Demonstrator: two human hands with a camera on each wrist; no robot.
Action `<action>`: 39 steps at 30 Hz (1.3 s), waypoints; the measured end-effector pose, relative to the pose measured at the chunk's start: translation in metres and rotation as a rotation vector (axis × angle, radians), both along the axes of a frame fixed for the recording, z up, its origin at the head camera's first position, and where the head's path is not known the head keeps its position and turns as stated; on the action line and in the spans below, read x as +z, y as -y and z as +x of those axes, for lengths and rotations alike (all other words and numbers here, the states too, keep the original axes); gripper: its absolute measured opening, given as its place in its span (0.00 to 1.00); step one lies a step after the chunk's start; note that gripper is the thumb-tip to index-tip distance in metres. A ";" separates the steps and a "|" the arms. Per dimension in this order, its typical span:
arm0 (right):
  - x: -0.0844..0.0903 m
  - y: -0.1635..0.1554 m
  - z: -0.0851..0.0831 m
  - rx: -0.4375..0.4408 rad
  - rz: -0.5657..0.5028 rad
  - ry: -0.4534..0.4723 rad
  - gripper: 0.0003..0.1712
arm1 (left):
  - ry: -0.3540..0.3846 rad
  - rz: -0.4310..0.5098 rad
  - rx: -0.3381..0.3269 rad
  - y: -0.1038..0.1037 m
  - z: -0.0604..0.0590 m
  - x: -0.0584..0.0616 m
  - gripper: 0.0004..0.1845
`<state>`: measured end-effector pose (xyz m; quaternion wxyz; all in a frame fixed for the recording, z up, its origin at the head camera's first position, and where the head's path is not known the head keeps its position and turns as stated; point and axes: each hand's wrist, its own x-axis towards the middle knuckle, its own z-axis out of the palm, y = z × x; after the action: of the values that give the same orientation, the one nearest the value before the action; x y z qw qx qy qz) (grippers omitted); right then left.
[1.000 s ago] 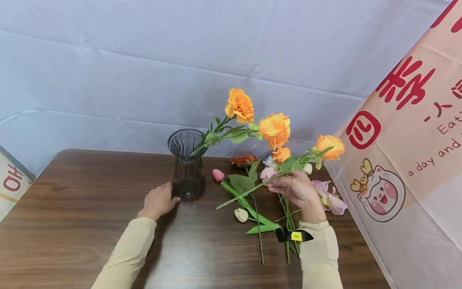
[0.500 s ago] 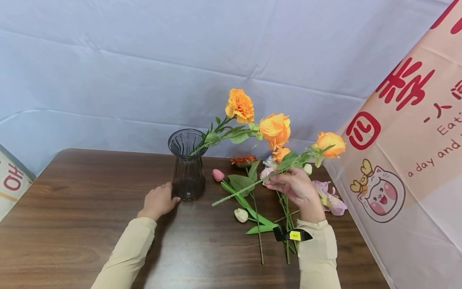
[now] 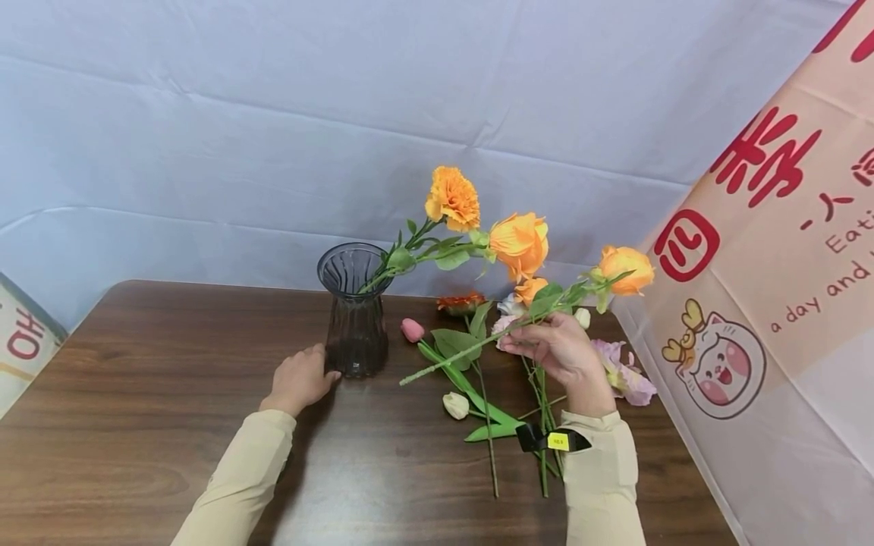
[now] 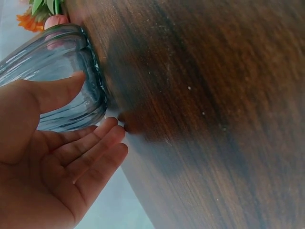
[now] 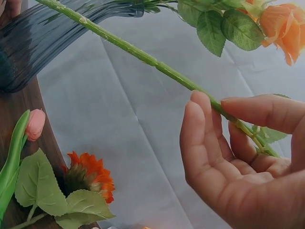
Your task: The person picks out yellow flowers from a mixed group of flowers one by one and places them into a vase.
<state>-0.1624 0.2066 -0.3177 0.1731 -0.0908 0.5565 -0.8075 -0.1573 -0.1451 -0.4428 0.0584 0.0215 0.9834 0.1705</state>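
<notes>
While aloft in right hand (image 3: 561, 350), rose stem (image 3: 464, 351), clear of vase rim (image 3: 353, 267).

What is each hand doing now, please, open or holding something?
Left hand: open, fingers straight, resting against the base of the glass vase.
Right hand: holding the stem of an orange rose.

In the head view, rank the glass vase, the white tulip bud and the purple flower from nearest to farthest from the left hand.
From the left hand:
1. Glass vase, touching the fingertips, just to the hand's right.
2. White tulip bud, lying on the table further right, near the middle.
3. Purple flower, at the table's right edge, beyond the right hand.
</notes>
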 end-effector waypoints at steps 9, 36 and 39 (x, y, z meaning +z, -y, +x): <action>0.005 0.006 -0.001 -0.014 -0.002 0.005 0.16 | 0.000 -0.002 -0.001 -0.001 0.000 0.000 0.31; 0.034 0.031 -0.014 -0.139 -0.162 0.033 0.22 | -0.017 0.010 0.006 -0.002 0.001 0.000 0.29; 0.038 0.033 -0.015 -0.151 -0.158 0.033 0.21 | -0.014 0.011 0.007 -0.002 0.002 0.000 0.29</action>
<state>-0.1771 0.1733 -0.2800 0.1132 -0.0486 0.4935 -0.8610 -0.1556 -0.1430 -0.4428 0.0505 0.0196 0.9829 0.1762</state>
